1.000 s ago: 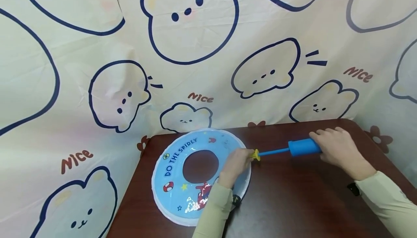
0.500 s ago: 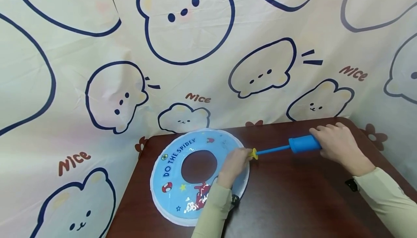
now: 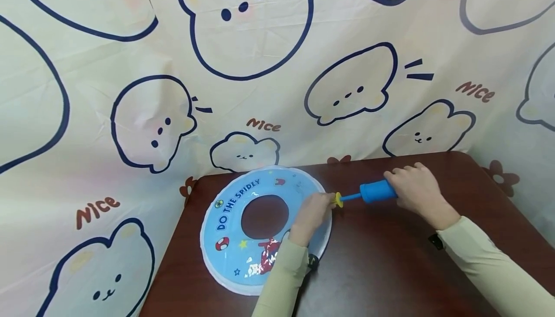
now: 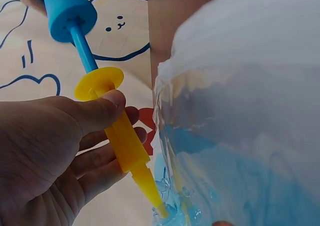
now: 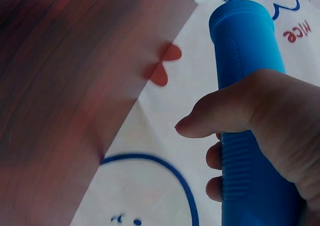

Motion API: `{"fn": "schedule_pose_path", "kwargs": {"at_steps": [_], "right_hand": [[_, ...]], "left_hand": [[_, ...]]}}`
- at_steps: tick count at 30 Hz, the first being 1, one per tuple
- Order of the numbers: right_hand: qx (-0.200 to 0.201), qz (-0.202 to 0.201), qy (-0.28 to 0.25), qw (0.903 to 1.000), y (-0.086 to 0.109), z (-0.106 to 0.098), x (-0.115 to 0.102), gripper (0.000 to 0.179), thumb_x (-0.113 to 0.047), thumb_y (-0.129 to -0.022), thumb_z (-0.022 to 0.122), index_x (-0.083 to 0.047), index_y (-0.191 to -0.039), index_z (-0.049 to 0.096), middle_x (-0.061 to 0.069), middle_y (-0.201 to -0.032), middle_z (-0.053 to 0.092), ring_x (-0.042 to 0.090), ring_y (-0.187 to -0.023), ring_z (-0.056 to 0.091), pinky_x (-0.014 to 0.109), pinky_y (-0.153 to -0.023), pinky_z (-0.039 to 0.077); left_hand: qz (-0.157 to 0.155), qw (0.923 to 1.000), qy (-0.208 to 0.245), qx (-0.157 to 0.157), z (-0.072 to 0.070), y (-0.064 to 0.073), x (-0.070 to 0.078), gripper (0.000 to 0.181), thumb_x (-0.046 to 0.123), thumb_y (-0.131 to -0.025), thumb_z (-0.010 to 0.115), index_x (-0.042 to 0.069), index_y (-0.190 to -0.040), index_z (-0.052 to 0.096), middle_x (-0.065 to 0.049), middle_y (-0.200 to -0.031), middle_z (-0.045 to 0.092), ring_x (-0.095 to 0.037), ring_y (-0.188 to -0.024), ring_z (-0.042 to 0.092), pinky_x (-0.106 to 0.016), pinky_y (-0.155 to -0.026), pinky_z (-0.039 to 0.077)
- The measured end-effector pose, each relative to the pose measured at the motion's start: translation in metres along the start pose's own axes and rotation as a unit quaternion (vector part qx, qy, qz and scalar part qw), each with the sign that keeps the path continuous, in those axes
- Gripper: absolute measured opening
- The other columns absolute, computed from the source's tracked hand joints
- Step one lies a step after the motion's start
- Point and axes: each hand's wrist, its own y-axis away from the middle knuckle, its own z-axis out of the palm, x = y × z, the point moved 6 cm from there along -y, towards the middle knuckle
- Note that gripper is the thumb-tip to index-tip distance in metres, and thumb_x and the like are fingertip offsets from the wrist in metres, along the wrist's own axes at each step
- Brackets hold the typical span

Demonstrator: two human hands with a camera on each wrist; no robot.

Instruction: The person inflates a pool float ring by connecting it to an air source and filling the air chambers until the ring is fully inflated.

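Note:
A blue inflatable swim ring point(image 3: 230, 254) printed "DO THE SPIDEY" lies on the brown table. My left hand point(image 3: 310, 216) is over the ring's right side and pinches the yellow nozzle end point(image 4: 125, 141) of a hand pump between thumb and fingers. The nozzle's narrow tip meets the ring's clear valve point(image 4: 172, 216) in the left wrist view. My right hand point(image 3: 414, 189) grips the pump's blue barrel point(image 5: 245, 51), fingers wrapped around its ribbed grip. A short stretch of thin blue rod point(image 3: 350, 196) shows between barrel and yellow flange.
The dark brown table point(image 3: 381, 264) runs up to a cream cloth backdrop point(image 3: 347, 18) with cartoon bear outlines behind and at both sides. Black wrist straps point(image 3: 435, 241) show at the sleeve cuffs.
My right hand has moved left with the blue barrel, and less of the thin rod shows. The left hand keeps its pinch on the yellow nozzle at the ring.

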Motion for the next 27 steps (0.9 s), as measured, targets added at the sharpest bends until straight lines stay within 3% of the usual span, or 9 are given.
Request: {"fn": "schedule_pose_path", "kwargs": {"at_steps": [9, 15, 20, 27], "right_hand": [[0.017, -0.023, 0.017, 0.9995, -0.022, 0.014, -0.042, 0.061, -0.029, -0.063, 0.103, -0.005, -0.11, 0.073, 0.016, -0.098, 0.078, 0.034, -0.08, 0.074, 0.055, -0.08, 0.062], [0.016, -0.031, 0.013, 0.9993, -0.026, 0.021, -0.054, 0.06, -0.03, -0.064, 0.103, -0.006, -0.112, 0.074, 0.015, -0.1, 0.078, 0.034, -0.081, 0.074, 0.055, -0.082, 0.063], [0.007, -0.025, 0.009, 0.9996, -0.022, 0.016, -0.039, 0.061, -0.03, -0.064, 0.104, -0.007, -0.112, 0.074, 0.014, -0.1, 0.079, 0.033, -0.082, 0.074, 0.053, -0.079, 0.063], [-0.01, 0.009, 0.003, 0.9999, -0.004, -0.005, 0.013, 0.063, -0.026, -0.061, 0.104, -0.006, -0.113, 0.073, 0.016, -0.101, 0.078, 0.036, -0.086, 0.073, 0.054, -0.077, 0.059]], "left_hand": [[0.007, 0.9998, 0.014, 0.01, -0.005, 0.0, -0.001, 0.013, 0.019, -0.098, 0.08, 0.015, -0.111, 0.081, 0.002, -0.091, 0.079, -0.007, -0.075, 0.065, -0.015, -0.077, 0.057], [0.0, 0.9997, 0.023, 0.009, -0.004, 0.001, -0.003, 0.017, 0.021, -0.1, 0.077, 0.015, -0.115, 0.08, 0.002, -0.093, 0.079, -0.006, -0.075, 0.063, -0.016, -0.078, 0.057], [-0.001, 0.9994, 0.032, 0.01, -0.003, 0.001, -0.005, 0.015, 0.022, -0.101, 0.076, 0.014, -0.113, 0.08, 0.001, -0.095, 0.079, -0.006, -0.074, 0.063, -0.015, -0.077, 0.056], [-0.012, 0.9998, 0.014, 0.004, -0.001, 0.0, -0.006, 0.015, 0.023, -0.1, 0.077, 0.016, -0.113, 0.081, 0.001, -0.098, 0.08, -0.006, -0.074, 0.063, -0.014, -0.073, 0.055]]}}
